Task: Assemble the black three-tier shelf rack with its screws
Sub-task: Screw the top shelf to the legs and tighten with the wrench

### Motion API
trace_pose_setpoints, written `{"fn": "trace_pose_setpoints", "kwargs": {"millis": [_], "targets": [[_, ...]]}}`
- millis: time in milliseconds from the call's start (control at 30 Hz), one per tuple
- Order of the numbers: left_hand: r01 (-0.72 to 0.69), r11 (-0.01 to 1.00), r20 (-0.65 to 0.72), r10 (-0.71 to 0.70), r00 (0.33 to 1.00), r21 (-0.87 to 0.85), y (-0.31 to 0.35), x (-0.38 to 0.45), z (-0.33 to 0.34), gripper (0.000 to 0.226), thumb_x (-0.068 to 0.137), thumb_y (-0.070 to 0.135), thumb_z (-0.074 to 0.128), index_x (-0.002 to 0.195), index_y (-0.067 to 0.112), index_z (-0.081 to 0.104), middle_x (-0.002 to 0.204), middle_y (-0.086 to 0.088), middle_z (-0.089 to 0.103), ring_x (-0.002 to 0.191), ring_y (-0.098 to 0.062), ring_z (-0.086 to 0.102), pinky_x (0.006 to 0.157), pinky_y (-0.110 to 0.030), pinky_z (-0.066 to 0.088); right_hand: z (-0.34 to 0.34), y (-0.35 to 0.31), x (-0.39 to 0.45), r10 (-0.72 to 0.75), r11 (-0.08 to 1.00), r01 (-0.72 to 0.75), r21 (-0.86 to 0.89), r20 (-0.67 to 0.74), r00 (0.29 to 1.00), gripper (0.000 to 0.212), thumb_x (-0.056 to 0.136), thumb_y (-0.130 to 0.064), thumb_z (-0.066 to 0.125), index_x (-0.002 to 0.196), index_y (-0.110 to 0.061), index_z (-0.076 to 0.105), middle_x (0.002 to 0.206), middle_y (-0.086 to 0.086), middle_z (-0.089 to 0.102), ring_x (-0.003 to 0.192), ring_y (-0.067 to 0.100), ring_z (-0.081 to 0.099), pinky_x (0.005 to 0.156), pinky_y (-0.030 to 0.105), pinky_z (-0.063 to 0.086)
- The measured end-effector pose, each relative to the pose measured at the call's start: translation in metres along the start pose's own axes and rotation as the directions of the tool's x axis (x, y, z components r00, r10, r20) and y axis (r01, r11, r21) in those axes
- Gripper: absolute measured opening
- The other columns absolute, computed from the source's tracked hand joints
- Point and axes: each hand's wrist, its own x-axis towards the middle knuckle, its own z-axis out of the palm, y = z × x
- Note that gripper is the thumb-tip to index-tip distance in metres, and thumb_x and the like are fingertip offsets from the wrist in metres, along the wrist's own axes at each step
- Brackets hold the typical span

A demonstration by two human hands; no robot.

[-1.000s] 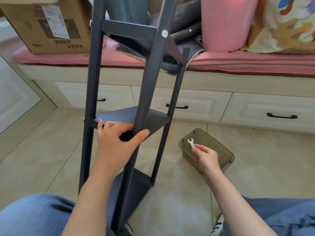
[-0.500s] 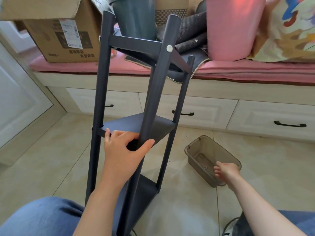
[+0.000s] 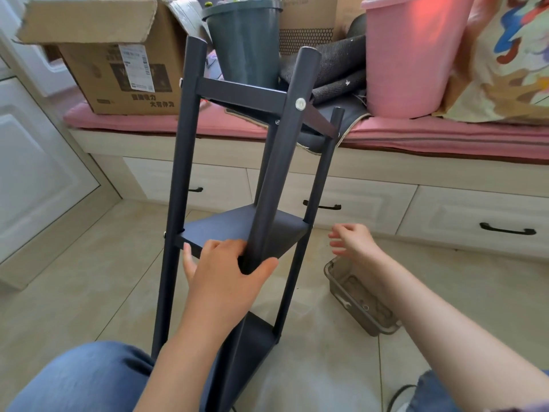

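Black shelf rack [image 3: 190, 179] is standing at frame centre on the tiled floor, left hand [image 3: 225, 269] grasping its near post at the middle tier, while right hand [image 3: 352, 239] is hovering released, fingers spread, above the tinted bin [image 3: 361, 301] at lower right.

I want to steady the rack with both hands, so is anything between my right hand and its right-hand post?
Nothing visible. The right hand hangs open beside the shelf rack, above the clear bin.
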Motion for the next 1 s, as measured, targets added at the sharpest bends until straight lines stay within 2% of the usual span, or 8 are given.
{"fn": "trace_pose_setpoints", "kwargs": {"millis": [233, 400, 467, 500, 567, 700, 833, 1000], "targets": [[0.027, 0.991, 0.113, -0.041, 0.993, 0.128, 0.0, -0.001, -0.017, 0.031, 0.091, 0.058, 0.053, 0.095, 0.032, 0.069, 0.092, 0.017, 0.064, 0.105, -0.001, 0.05, 0.122, -0.04, -0.012, 0.005, -0.065, 0.021, -0.099, 0.929, 0.146, -0.339, 0.153, 0.983, 0.036, 0.102, -0.041, 0.048, 0.121, -0.011, 0.052, 0.123, 0.015, 0.059, 0.103, 0.025, 0.06, 0.081, 0.033, 0.053], [0.007, 0.986, 0.145, -0.032, 0.989, 0.168, -0.001, -0.004, -0.029, 0.021, 0.089, 0.042, 0.058, 0.073, 0.029, 0.06, 0.076, 0.011, 0.062, 0.095, -0.006, 0.056, 0.123, -0.037, -0.001, 0.008, -0.078, 0.034, -0.076, 0.941, 0.136, -0.308, 0.2, 0.977, 0.067, 0.101, -0.038, 0.053, 0.154, -0.008, 0.025, 0.141, 0.011, 0.048, 0.114, 0.025, 0.055, 0.089, 0.034, 0.051], [0.009, 0.993, 0.187, -0.031, 0.982, 0.116, -0.002, -0.006, -0.035, 0.018, 0.086, 0.037, 0.06, 0.073, 0.025, 0.06, 0.071, 0.006, 0.063, 0.087, -0.012, 0.055, 0.119, -0.036, 0.024, 0.01, -0.079, 0.038, -0.086, 0.957, 0.144, -0.253, 0.227, 0.97, 0.06, 0.101, -0.034, 0.054, 0.151, -0.01, 0.031, 0.142, 0.009, 0.05, 0.116, 0.025, 0.056, 0.092, 0.036, 0.051], [0.033, 0.999, 0.221, -0.033, 0.975, 0.003, -0.003, -0.006, -0.037, 0.012, 0.085, 0.032, 0.062, 0.077, 0.023, 0.062, 0.073, 0.003, 0.066, 0.084, -0.017, 0.057, 0.106, -0.035, 0.043, 0.013, -0.08, 0.04, -0.089, 0.964, 0.145, -0.221, 0.244, 0.966, 0.053, 0.101, -0.032, 0.054, 0.148, -0.012, 0.037, 0.139, 0.008, 0.054, 0.115, 0.024, 0.058, 0.094, 0.038, 0.051], [0.094, 0.958, 0.284, -0.013, 0.959, -0.271, 0.002, -0.005, -0.041, 0.004, 0.088, 0.023, 0.067, 0.086, 0.026, 0.065, 0.084, 0.003, 0.071, 0.084, -0.019, 0.065, 0.082, -0.034, 0.057, 0.02, -0.081, 0.042, -0.099, 0.978, 0.142, -0.15, 0.263, 0.96, 0.041, 0.101, -0.026, 0.055, 0.139, -0.014, 0.045, 0.13, 0.009, 0.061, 0.114, 0.026, 0.061, 0.097, 0.044, 0.052], [0.117, 0.838, 0.246, 0.021, 0.969, -0.533, 0.014, -0.003, -0.032, 0.01, 0.096, 0.021, 0.066, 0.09, 0.024, 0.058, 0.075, 0.009, 0.066, 0.074, -0.01, 0.067, 0.066, -0.019, 0.052, 0.028, -0.082, 0.043, -0.124, 0.985, 0.146, -0.094, 0.212, 0.969, 0.033, 0.1, -0.016, 0.056, 0.131, -0.012, 0.047, 0.115, 0.01, 0.065, 0.111, 0.028, 0.063, 0.092, 0.048, 0.055], [0.058, 0.831, 0.209, 0.071, 0.975, -0.553, 0.015, -0.005, -0.022, 0.017, 0.1, 0.02, 0.059, 0.088, 0.026, 0.049, 0.069, 0.021, 0.054, 0.064, -0.001, 0.05, 0.062, -0.014, 0.044, 0.026, -0.085, 0.042, -0.127, 0.981, 0.153, -0.122, 0.199, 0.972, 0.031, 0.098, -0.013, 0.059, 0.128, -0.01, 0.05, 0.112, 0.012, 0.066, 0.106, 0.03, 0.064, 0.087, 0.05, 0.058], [0.026, 0.862, 0.269, 0.129, 0.955, -0.506, -0.001, 0.016, -0.035, 0.019, 0.098, 0.014, 0.062, 0.089, 0.027, 0.051, 0.068, 0.018, 0.058, 0.065, -0.006, 0.059, 0.065, -0.019, 0.05, 0.013, -0.092, 0.038, -0.193, 0.97, 0.214, -0.115, 0.172, 0.966, 0.025, 0.097, -0.011, 0.061, 0.12, -0.009, 0.052, 0.109, 0.013, 0.066, 0.096, 0.025, 0.068, 0.065, 0.036, 0.061]]}}
